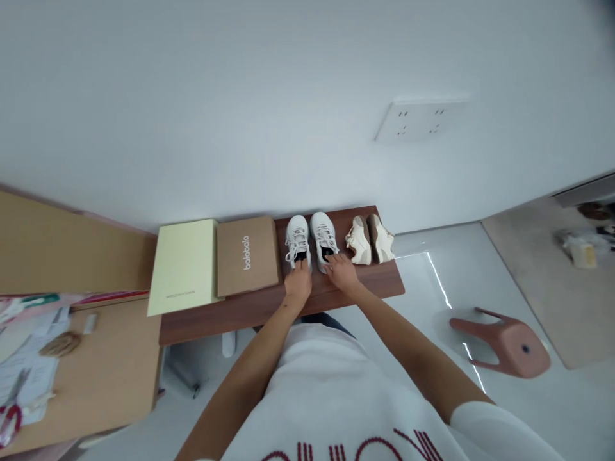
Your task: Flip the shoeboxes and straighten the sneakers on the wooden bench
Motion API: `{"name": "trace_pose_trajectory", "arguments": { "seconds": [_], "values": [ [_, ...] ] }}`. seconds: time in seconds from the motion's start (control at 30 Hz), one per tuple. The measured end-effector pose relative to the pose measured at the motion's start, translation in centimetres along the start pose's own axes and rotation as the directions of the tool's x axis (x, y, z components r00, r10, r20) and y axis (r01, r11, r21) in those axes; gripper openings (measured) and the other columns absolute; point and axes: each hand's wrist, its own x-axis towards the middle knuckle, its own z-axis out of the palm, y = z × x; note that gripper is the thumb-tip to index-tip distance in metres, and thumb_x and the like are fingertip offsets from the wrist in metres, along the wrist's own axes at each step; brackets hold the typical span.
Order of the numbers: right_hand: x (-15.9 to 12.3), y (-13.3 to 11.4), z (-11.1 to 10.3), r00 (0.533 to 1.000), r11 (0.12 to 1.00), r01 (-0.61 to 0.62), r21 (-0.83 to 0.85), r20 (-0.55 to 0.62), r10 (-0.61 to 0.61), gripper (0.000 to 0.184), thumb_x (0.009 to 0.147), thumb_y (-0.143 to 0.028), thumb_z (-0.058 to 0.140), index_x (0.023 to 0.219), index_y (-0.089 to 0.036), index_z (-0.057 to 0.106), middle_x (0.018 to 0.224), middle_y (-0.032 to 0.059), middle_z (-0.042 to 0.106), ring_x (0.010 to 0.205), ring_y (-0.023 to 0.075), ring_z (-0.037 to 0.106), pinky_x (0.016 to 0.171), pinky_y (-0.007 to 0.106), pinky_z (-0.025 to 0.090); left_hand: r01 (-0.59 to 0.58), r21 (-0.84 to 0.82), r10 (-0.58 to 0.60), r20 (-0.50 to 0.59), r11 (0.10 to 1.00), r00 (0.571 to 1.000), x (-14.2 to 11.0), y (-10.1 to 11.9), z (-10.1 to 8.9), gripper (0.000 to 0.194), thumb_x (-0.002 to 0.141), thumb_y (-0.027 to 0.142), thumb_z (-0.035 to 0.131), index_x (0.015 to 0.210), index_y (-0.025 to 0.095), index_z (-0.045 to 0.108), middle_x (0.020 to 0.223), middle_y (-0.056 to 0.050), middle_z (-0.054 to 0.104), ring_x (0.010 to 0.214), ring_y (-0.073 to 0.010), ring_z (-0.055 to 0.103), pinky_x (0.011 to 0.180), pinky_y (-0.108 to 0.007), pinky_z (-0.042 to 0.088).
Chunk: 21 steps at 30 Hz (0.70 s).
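Note:
Two white lace-up sneakers stand side by side on the narrow dark wooden shelf (269, 307), toes toward the wall. My left hand (298, 282) is at the heel of the left white sneaker (297, 235), its fingers closed over the back edge by the dark insole. At the heel of the right white sneaker (324, 232) my right hand (342, 272) grips in the same way, fingertips at the opening. Farther right, a pair of cream-and-beige shoes (359, 241) rests on its sides. The soles of both white sneakers are hidden.
Left of the sneakers lie a brown shoebox (247, 256) marked "balabala" and a pale yellow box (185, 266). A cardboard-coloured table (113, 365) at the left carries papers and red-handled scissors (12, 410). A pink stool (516, 349) is on the floor at right; a socket plate (420, 120) is on the wall.

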Motion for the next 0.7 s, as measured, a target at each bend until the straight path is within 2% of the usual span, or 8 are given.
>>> {"name": "trace_pose_trajectory", "arguments": {
  "seconds": [0.07,0.13,0.23,0.33,0.4,0.47,0.57,0.7],
  "values": [
    [-0.9,1.8,-0.5,0.994,0.998,0.012,0.064,-0.107,-0.005,0.031,0.101,-0.029,0.048,0.123,-0.015,0.065,0.12,0.0153,0.069,0.113,0.0277,0.058,0.101,0.039,0.045,-0.113,-0.13,0.099,-0.107,0.985,0.989,-0.3,0.8,0.2,0.039,0.097,0.019,0.048,0.136,0.017,0.051,0.131,-0.015,0.06,0.12,-0.0273,0.062,0.102,-0.042,0.05],
    [-1.8,4.5,-1.2,0.979,0.994,-0.017,0.113,-0.2,0.039,0.032,0.102,-0.029,0.044,0.124,-0.017,0.065,0.12,0.0143,0.069,0.113,0.028,0.058,0.102,0.041,0.044,-0.27,-0.268,0.23,-0.171,0.925,0.958,-0.3,2.2,0.8,0.038,0.097,0.019,0.048,0.134,0.018,0.054,0.131,-0.013,0.061,0.126,-0.0257,0.057,0.109,-0.042,0.046],
    [-2.7,9.8,-2.7,0.947,0.977,-0.169,0.132,-0.253,0.198,0.035,0.1,-0.028,0.045,0.128,-0.016,0.062,0.123,0.0157,0.067,0.116,0.0301,0.057,0.104,0.044,0.044,-0.363,-0.439,0.337,-0.139,0.822,0.931,0.7,5.4,2.2,0.038,0.096,0.02,0.049,0.133,0.018,0.056,0.13,-0.013,0.063,0.128,-0.0238,0.057,0.112,-0.042,0.044],
    [-3.0,15.5,-4.2,0.908,0.926,-0.371,0.071,-0.183,0.377,0.045,0.093,-0.026,0.056,0.135,-0.01,0.056,0.128,0.0206,0.064,0.121,0.0334,0.055,0.106,0.046,0.042,-0.25,-0.518,0.295,0.005,0.818,0.955,2.8,9.0,3.9,0.047,0.094,0.021,0.053,0.14,0.012,0.052,0.137,-0.018,0.061,0.132,-0.0256,0.055,0.113,-0.04,0.041],
    [-2.9,18.4,-4.9,0.882,0.883,-0.469,0.016,-0.039,0.469,0.055,0.085,-0.029,0.068,0.135,-0.009,0.056,0.127,0.0219,0.063,0.121,0.0358,0.056,0.103,0.045,0.044,-0.104,-0.51,0.194,0.127,0.854,0.973,4.5,11.1,5.1,0.054,0.092,0.023,0.058,0.143,0.007,0.048,0.143,-0.023,0.056,0.136,-0.0287,0.052,0.113,-0.04,0.04],
    [-2.7,20.3,-5.1,0.857,0.866,-0.499,-0.002,0.147,0.494,0.06,0.076,-0.03,0.078,0.13,-0.009,0.06,0.124,0.0201,0.066,0.114,0.0351,0.062,0.095,0.039,0.049,0.05,-0.471,0.078,0.248,0.881,0.966,6.3,12.6,6.1,0.054,0.09,0.023,0.061,0.141,0.006,0.05,0.143,-0.025,0.056,0.135,-0.0304,0.053,0.11,-0.038,0.042],
    [-2.4,21.0,-4.7,0.843,0.87,-0.492,0.038,0.273,0.465,0.056,0.073,-0.027,0.081,0.124,-0.013,0.064,0.115,0.0142,0.071,0.102,0.0291,0.067,0.084,0.03,0.05,0.149,-0.42,0.009,0.351,0.895,0.936,8.2,14.1,7.2,0.039,0.09,0.018,0.058,0.128,0.009,0.06,0.131,-0.023,0.065,0.126,-0.0299,0.061,0.103,-0.035,0.046],
    [-2.3,20.3,-4.3,0.867,0.874,-0.475,0.1,0.227,0.445,0.039,0.077,-0.024,0.076,0.113,-0.015,0.067,0.104,0.0101,0.075,0.095,0.0257,0.068,0.078,0.027,0.049,0.127,-0.417,0.025,0.338,0.9,0.941,9.1,15.1,7.9,0.034,0.089,0.019,0.06,0.122,0.01,0.064,0.125,-0.022,0.068,0.124,-0.0297,0.062,0.1,-0.034,0.047]
  ]
}}
